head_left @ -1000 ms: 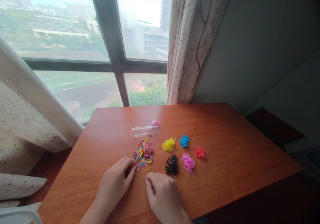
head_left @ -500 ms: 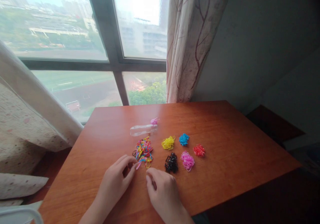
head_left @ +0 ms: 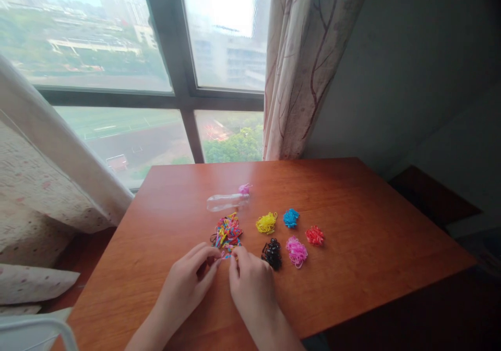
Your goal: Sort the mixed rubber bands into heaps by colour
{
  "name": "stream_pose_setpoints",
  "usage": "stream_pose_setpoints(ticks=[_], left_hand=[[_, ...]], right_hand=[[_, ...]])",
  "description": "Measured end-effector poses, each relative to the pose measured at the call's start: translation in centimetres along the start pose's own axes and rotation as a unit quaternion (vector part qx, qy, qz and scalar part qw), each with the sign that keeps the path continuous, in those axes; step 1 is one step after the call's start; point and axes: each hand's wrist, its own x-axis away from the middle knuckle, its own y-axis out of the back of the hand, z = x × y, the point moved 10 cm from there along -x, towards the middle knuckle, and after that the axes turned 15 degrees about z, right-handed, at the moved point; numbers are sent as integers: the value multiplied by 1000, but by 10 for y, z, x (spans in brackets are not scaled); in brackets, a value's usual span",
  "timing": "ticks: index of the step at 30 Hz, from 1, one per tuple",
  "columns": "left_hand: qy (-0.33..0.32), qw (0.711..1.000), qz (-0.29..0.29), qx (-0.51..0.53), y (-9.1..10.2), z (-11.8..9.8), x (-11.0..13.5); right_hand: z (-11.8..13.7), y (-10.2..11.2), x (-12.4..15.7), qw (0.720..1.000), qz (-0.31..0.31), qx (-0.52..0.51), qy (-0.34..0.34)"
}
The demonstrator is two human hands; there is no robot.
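Observation:
A mixed pile of small coloured rubber bands lies on the wooden table in front of me. At its near left edge, my left hand is closed in a pinch on a pink rubber band. My right hand touches the near right edge of the pile, thumb and forefinger pressed together. Blue and yellow bands show by those fingertips, but what they grip is hidden. Sorted heaps lie to the right: yellow bands, black bands, blue bands, pink bands and red bands.
Behind the mixed pile, a clear plastic bottle-shaped container lies on its side with a pink piece at its right end. The wooden table reaches a window and curtain. A white rail stands at lower left.
My right hand has moved forward and left to the edge of the mixed pile, closer to my left hand. The whole view has shifted slightly.

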Motion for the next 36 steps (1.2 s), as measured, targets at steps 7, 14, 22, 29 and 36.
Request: stream_pose_setpoints(ticks=[7, 14, 22, 29, 36], left_hand=[[9, 1000, -14, 4, 6, -1, -1], [-4, 1000, 5, -10, -1, -2, 0], [-22, 999, 28, -6, -9, -4, 0], [-7, 996, 54, -71, -18, -3, 1], [8, 992, 57, -115, -22, -4, 1]], right_hand=[[-2, 0, -1, 1000, 12, 12, -8], [5, 1, 1, 998, 31, -27, 48], [2, 16, 8, 996, 8, -54, 65], [-71, 61, 35, 992, -84, -92, 12], [-152, 89, 64, 986, -151, -27, -70]])
